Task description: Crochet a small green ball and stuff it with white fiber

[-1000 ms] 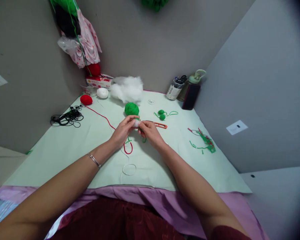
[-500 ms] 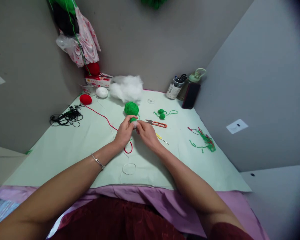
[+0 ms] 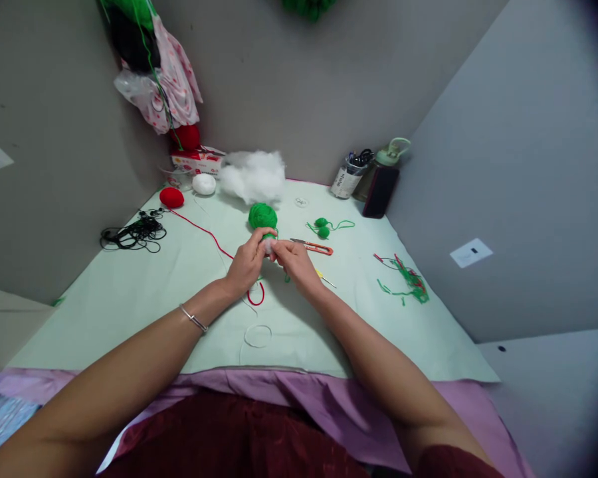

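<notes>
My left hand [image 3: 248, 261] is wrapped round a small green knitted piece [image 3: 270, 236], most of it hidden by the fingers. A tuft of white stuffing [image 3: 268, 246] shows at the piece's near side. Pinched at that tuft, the fingers of my right hand [image 3: 295, 263] are closed. Just behind the hands lies a green yarn ball [image 3: 262, 216]. Orange-handled snips [image 3: 317, 248] rest right of my right hand, and a yellow-handled hook [image 3: 327, 281] is partly covered by it. Red yarn [image 3: 206, 232] runs toward my left wrist.
Fluffy white stuffing [image 3: 253, 176] sits at the back beside a white ball [image 3: 204, 184] and a red ball [image 3: 171, 198]. Black cord [image 3: 137, 232] lies left. At right are yarn scraps [image 3: 412, 279], a phone [image 3: 381, 191], a bottle [image 3: 391, 152] and a pen cup [image 3: 347, 178].
The green piece has turned slightly within my left hand. My right hand has shifted a little, covering more of the hook, and a bit of green yarn now shows below it.
</notes>
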### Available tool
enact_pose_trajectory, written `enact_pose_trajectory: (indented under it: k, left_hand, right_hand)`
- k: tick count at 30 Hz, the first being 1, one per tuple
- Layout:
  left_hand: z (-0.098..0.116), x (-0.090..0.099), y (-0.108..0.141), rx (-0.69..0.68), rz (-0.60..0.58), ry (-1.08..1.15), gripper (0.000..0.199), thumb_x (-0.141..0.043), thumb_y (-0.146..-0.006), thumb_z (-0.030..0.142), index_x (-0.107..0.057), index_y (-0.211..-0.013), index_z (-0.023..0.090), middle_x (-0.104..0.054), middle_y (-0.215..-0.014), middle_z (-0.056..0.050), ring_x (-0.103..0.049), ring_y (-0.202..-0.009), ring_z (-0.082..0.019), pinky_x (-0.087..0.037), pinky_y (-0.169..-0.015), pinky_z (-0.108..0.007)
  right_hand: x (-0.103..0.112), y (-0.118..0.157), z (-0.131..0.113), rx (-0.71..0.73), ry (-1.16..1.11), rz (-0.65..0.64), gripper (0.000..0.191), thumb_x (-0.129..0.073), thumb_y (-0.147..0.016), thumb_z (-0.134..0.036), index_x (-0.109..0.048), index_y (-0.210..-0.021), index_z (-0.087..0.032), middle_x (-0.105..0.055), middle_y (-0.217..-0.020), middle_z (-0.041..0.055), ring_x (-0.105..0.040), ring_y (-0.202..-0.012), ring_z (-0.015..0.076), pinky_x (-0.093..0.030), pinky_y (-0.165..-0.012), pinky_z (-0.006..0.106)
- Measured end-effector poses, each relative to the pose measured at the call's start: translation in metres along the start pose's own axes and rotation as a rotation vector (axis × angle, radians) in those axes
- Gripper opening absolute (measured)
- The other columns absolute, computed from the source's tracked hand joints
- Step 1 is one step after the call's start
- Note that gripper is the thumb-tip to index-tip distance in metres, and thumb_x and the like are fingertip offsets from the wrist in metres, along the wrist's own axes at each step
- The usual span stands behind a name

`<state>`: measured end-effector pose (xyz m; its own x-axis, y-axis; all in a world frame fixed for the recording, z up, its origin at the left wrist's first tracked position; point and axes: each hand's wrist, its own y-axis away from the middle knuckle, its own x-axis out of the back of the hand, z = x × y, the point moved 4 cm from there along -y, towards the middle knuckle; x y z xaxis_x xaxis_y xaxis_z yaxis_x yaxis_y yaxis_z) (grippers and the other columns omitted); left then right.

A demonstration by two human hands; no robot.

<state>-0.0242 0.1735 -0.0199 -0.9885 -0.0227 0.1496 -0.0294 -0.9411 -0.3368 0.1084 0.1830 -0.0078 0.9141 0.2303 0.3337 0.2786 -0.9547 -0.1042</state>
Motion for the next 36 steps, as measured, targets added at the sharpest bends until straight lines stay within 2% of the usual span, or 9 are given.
enact_pose_trajectory:
  k: [5, 12, 17, 20, 22, 25, 28, 32, 36]
  left_hand:
    - [-0.002, -0.002, 0.003, 0.057, -0.041, 0.144, 0.03, -0.051, -0.1, 0.04, -0.066, -0.115, 0.02, -0.071, -0.106, -0.005, -0.066, -0.089, -0.019, -0.058, -0.09, -0.035]
    - [-0.004, -0.008, 0.002, 0.151, -0.089, 0.322, 0.033, -0.064, -0.093, 0.043, -0.066, -0.116, 0.019, -0.071, -0.097, -0.004, -0.07, -0.091, -0.019, -0.06, -0.092, -0.037]
    - [-0.009, -0.005, -0.001, 0.186, -0.001, 0.357, 0.021, -0.066, -0.088, 0.031, -0.065, -0.106, 0.021, -0.063, -0.079, 0.002, -0.063, -0.075, -0.015, -0.058, -0.079, -0.028]
    - [-0.012, -0.002, -0.002, 0.198, 0.079, 0.337, 0.015, -0.065, -0.086, 0.026, -0.066, -0.099, 0.02, -0.06, -0.072, 0.004, -0.056, -0.064, -0.013, -0.05, -0.064, -0.024]
    - [-0.014, -0.001, -0.003, 0.21, 0.116, 0.333, 0.011, -0.063, -0.085, 0.024, -0.066, -0.094, 0.02, -0.058, -0.069, 0.004, -0.052, -0.06, -0.013, -0.045, -0.058, -0.023]
    - [-0.014, -0.003, -0.005, 0.226, 0.132, 0.356, 0.008, -0.06, -0.084, 0.023, -0.065, -0.089, 0.02, -0.055, -0.066, 0.004, -0.049, -0.057, -0.013, -0.042, -0.055, -0.022]
    - [-0.01, -0.007, -0.006, 0.226, 0.113, 0.389, 0.009, -0.06, -0.085, 0.024, -0.065, -0.091, 0.021, -0.054, -0.064, 0.005, -0.051, -0.059, -0.013, -0.048, -0.06, -0.023]
    - [-0.006, -0.01, -0.004, 0.208, 0.048, 0.418, 0.015, -0.063, -0.088, 0.03, -0.065, -0.099, 0.021, -0.06, -0.071, 0.003, -0.06, -0.068, -0.014, -0.056, -0.074, -0.028]
    - [-0.005, -0.009, 0.0, 0.194, -0.017, 0.422, 0.024, -0.065, -0.091, 0.039, -0.065, -0.107, 0.021, -0.067, -0.084, 0.0, -0.065, -0.08, -0.016, -0.058, -0.085, -0.032]
  right_hand:
    - [0.003, 0.0, -0.003, 0.007, 0.032, 0.029, 0.04, -0.051, -0.088, -0.047, -0.053, -0.059, -0.021, -0.039, -0.057, -0.0052, -0.035, -0.057, 0.0114, -0.029, -0.058, 0.027]
    - [0.01, -0.002, -0.002, 0.006, 0.177, 0.038, 0.04, -0.049, -0.093, -0.045, -0.047, -0.061, -0.022, -0.037, -0.057, -0.0052, -0.035, -0.059, 0.0127, -0.028, -0.059, 0.027]
    - [0.004, 0.009, -0.015, 0.058, 0.345, 0.011, 0.027, -0.049, -0.098, -0.033, -0.06, -0.077, -0.021, -0.058, -0.069, 0.0, -0.046, -0.067, 0.0165, -0.028, -0.067, 0.029]
    - [-0.008, 0.018, -0.022, 0.063, 0.407, -0.007, 0.021, -0.047, -0.098, -0.026, -0.067, -0.092, -0.022, -0.068, -0.08, 0.0036, -0.052, -0.07, 0.0188, -0.029, -0.07, 0.03]
    - [-0.013, 0.02, -0.023, 0.054, 0.418, -0.003, 0.021, -0.048, -0.097, -0.023, -0.068, -0.091, -0.022, -0.069, -0.08, 0.004, -0.053, -0.07, 0.0191, -0.03, -0.07, 0.03]
    - [-0.013, 0.014, -0.017, 0.04, 0.373, 0.019, 0.022, -0.05, -0.095, -0.028, -0.063, -0.078, -0.022, -0.063, -0.07, 0.0006, -0.05, -0.068, 0.0173, -0.031, -0.068, 0.029]
    - [-0.007, 0.003, -0.006, 0.024, 0.272, 0.043, 0.033, -0.051, -0.093, -0.04, -0.052, -0.066, -0.022, -0.051, -0.062, -0.0033, -0.045, -0.063, 0.0144, -0.031, -0.063, 0.027]
    - [-0.002, -0.004, 0.002, 0.007, 0.149, 0.065, 0.038, -0.048, -0.09, -0.048, -0.047, -0.062, -0.022, -0.042, -0.06, -0.0048, -0.039, -0.06, 0.0121, -0.032, -0.06, 0.026]
    - [0.002, -0.005, 0.001, -0.016, 0.105, 0.061, 0.04, -0.048, -0.089, -0.053, -0.047, -0.063, -0.023, -0.035, -0.057, -0.0062, -0.032, -0.056, 0.0112, -0.031, -0.055, 0.025]
